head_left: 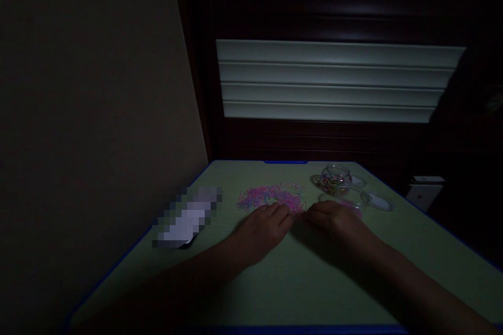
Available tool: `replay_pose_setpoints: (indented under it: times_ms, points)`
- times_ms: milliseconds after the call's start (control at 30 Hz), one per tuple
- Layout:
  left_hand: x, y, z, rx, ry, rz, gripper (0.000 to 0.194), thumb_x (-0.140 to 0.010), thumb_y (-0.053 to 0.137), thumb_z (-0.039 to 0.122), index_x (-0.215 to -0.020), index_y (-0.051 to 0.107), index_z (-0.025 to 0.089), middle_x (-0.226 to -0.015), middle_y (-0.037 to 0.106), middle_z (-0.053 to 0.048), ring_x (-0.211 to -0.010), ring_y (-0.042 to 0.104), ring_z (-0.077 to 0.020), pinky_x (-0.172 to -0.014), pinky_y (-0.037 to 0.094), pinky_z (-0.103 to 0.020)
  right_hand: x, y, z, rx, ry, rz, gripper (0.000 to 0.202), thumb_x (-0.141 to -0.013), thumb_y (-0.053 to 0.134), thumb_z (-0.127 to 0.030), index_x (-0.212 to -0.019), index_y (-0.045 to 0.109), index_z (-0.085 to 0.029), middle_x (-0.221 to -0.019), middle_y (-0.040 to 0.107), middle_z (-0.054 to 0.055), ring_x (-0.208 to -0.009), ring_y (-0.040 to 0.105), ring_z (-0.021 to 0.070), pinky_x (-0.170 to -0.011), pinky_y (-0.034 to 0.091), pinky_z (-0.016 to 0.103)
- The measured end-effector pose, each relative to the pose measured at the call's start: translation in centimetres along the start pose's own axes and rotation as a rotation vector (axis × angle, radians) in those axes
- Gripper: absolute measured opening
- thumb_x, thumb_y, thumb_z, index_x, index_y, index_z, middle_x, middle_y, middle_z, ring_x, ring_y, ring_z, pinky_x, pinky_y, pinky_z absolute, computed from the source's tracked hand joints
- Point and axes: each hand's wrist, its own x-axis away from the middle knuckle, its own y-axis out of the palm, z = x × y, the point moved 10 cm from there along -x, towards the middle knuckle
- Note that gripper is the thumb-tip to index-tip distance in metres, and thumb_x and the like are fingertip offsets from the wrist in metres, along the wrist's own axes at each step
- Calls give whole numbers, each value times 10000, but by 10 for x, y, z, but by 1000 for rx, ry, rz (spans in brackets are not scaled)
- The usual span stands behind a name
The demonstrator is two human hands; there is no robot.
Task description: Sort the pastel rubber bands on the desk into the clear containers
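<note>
At the colourful pile (261,196), left hand (270,226) and right hand (333,218) curl; whether either grips, I cannot tell.

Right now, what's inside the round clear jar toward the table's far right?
Small multicoloured pieces sit low in the jar. Anything behind the outermost pieces is covered and cannot be seen.

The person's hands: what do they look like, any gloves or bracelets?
The left hand and right hand are bare: no gloves, and no watch or bracelet showing. The right forearm has no sleeve in view. The left forearm fades into shadow lower down, so I can't tell about a sleeve there.
</note>
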Motion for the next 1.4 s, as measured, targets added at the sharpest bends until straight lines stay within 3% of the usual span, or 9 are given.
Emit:
replay_pose_setpoints:
  times_ms: [333,500,633,733,900,1133,1400]
  points:
    - [0,4,0,6,-18,-43,81,-882,463,90,-930,489,150,-876,531,-36,-815,525,-193,-682,460,-322,-3,-3,-5,2,12,2,161,-858,484,-95,-845,636,-145,-778,610,50,-705,539,131,-642,381,243]
    - [0,8,-4,12,-57,-86,110,-879,446,66,-930,489,154,-891,543,-41,-828,530,-194,-704,466,-326,-2,-8,2,131,27,7,164,-848,488,-95,-841,636,-163,-742,599,37,-670,529,140,-619,364,255]
    - [2,12,-6,11,-74,-105,127,-860,475,63,-943,494,158,-893,546,-39,-825,524,-200,-718,467,-338,2,-17,25,273,154,-37,202,-827,465,-52,-842,639,-154,-796,627,65,-725,569,162,-638,382,260]
    - [3,14,-6,13,-71,-107,123,-856,480,62,-934,498,156,-894,548,-42,-836,520,-203,-726,464,-341,10,-36,47,412,314,12,260,-806,479,-64,-1002,631,-142,-985,645,121,-852,593,222,-691,408,300]
    - [4,15,-7,19,-67,-109,107,-859,479,68,-918,498,154,-890,551,-41,-838,521,-204,-715,461,-338,27,-54,72,588,517,11,212,-800,446,-63,-827,643,-137,-810,648,124,-711,594,226,-602,381,317]
    - [5,18,-9,15,-88,-119,136,-848,476,52,-928,499,160,-900,553,-41,-848,526,-203,-730,461,-343,33,-54,77,649,559,1,189,-753,474,-35,-716,622,-147,-724,638,129,-657,589,220,-569,342,314]
    - [4,19,-10,20,-103,-128,137,-855,449,51,-916,505,161,-890,553,-45,-850,532,-205,-736,459,-343,35,-48,81,631,576,-43,219,-776,439,-45,-737,634,-136,-747,648,121,-670,607,248,-562,346,326]
